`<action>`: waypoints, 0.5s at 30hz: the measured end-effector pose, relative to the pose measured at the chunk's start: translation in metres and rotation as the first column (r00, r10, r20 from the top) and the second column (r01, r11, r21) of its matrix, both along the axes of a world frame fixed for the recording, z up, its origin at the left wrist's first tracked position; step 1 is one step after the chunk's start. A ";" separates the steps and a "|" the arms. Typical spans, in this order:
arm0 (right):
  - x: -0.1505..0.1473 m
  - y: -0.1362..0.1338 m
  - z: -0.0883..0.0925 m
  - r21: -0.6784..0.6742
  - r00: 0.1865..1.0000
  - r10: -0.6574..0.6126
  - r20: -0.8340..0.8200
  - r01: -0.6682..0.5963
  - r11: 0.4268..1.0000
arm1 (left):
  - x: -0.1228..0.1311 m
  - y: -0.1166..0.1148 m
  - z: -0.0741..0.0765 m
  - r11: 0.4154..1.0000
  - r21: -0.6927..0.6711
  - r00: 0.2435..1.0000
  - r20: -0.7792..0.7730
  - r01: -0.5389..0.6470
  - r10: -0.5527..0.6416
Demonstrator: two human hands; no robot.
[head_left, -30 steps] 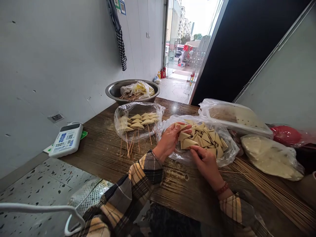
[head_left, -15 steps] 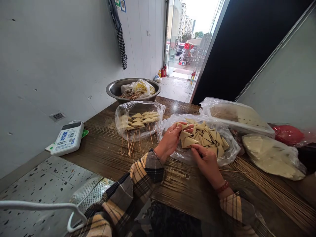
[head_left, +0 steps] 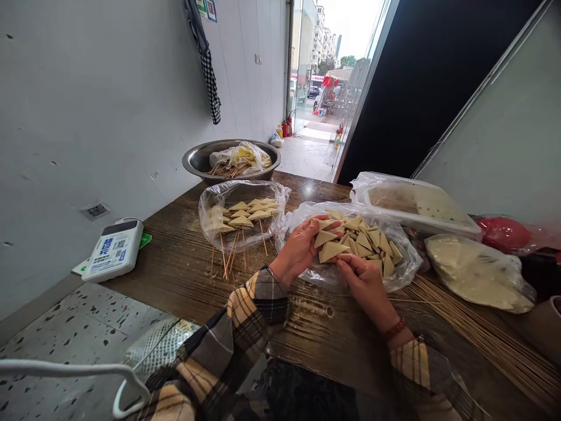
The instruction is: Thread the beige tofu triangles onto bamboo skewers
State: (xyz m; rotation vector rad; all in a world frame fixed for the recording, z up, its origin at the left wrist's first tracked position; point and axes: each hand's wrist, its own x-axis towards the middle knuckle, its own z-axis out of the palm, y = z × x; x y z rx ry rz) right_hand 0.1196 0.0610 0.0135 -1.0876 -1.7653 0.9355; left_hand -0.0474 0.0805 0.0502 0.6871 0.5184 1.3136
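My left hand (head_left: pixel 300 242) is closed around a short column of folded tofu-skin triangles, with its fingers behind them and its thumb at the top. The lowest tofu-skin triangle (head_left: pixel 332 252) of that column is pinched at its lower corner by my right hand (head_left: pixel 363 280). Whether a skewer runs through the column is hidden. Behind both hands lies an open clear plastic bag (head_left: pixel 403 275) heaped with loose folded triangles (head_left: pixel 363 240). To the left, another clear bag (head_left: pixel 208 225) holds skewered triangles (head_left: pixel 241 221), their bare stick ends poking out toward me.
Many bare bamboo skewers (head_left: pixel 477 333) lie at the right. Beyond them are a bag of pale sheets (head_left: pixel 477 272), a wrapped white tray (head_left: pixel 421 202) and a red bundle (head_left: pixel 506 234). A metal basin (head_left: pixel 188 161) stands at the back, a white device (head_left: pixel 111 251) at the left edge.
The whole view has shifted slightly left. Both hands keep nearly the same pose on the triangles, the right fingertips still at the lowest one's corner.
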 end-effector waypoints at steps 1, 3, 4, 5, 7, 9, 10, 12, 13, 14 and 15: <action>0.000 0.000 0.000 -0.015 1.000 0.005 -0.014 -0.006 1.000 | -0.001 0.000 0.001 1.000 -0.020 1.000 0.013 0.001 -0.001; 0.000 0.001 -0.001 -0.028 0.999 0.008 -0.047 -0.010 1.000 | -0.003 0.001 0.002 0.998 -0.064 0.999 0.043 0.004 -0.001; 0.000 0.001 0.000 -0.033 0.998 0.008 -0.064 -0.010 0.999 | -0.004 0.002 0.002 0.997 -0.080 0.998 0.059 0.009 -0.004; 0.000 0.000 0.000 -0.037 0.997 0.008 -0.080 -0.011 0.999 | -0.005 0.003 0.002 0.996 -0.088 0.997 0.071 0.014 -0.007; -0.001 -0.001 0.003 -0.044 0.996 0.014 -0.088 -0.018 0.999 | -0.005 0.003 0.002 0.996 -0.085 0.997 0.073 0.021 -0.015; -0.001 -0.002 0.005 -0.049 0.997 0.030 -0.066 -0.033 0.998 | -0.004 0.003 0.001 0.998 -0.064 0.999 0.038 0.027 -0.025; -0.002 -0.002 0.006 -0.049 0.998 0.034 -0.055 -0.036 0.998 | -0.004 0.003 0.000 0.998 -0.049 0.999 0.014 0.029 -0.028; -0.002 -0.002 0.007 -0.053 0.998 0.039 -0.048 -0.041 0.998 | -0.003 0.002 0.000 0.999 -0.016 0.999 -0.028 0.033 -0.033; -0.001 -0.002 0.007 -0.063 0.997 0.042 -0.062 -0.046 0.997 | -0.003 0.002 0.000 0.999 -0.004 0.999 -0.041 0.034 -0.034; -0.001 -0.002 0.006 -0.086 0.995 0.047 -0.089 -0.055 0.995 | -0.003 0.002 0.000 0.999 0.004 0.998 -0.050 0.037 -0.036; -0.001 -0.002 0.005 -0.119 0.990 0.053 -0.127 -0.068 0.991 | -0.003 0.001 0.001 0.999 0.009 0.998 -0.054 0.039 -0.039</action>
